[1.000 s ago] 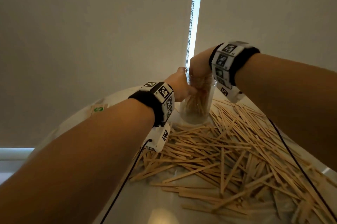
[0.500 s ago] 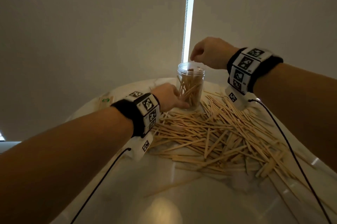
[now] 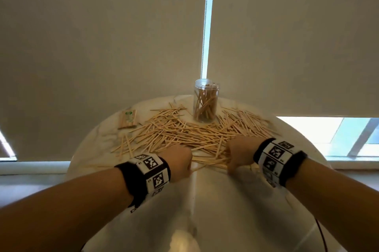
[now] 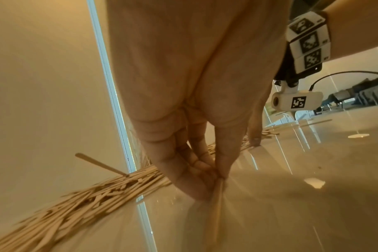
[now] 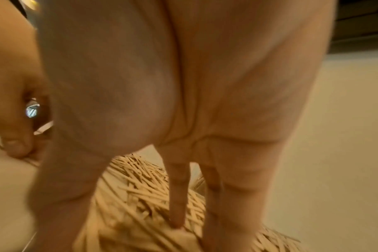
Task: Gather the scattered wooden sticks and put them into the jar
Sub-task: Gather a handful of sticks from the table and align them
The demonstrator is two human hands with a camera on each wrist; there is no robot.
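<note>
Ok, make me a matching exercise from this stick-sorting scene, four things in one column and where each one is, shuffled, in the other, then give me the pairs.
Things:
1. jar
2. packet with a green label
3. left hand
4. right hand

Places or states:
A. lying at the table's far left edge
B. fingers down in the sticks, near right of the pile
C. upright at the far side, partly filled with sticks
D. pinching a stick at the pile's near edge, left of the other hand

Pairs: 1-C, 2-A, 3-D, 4-B
</note>
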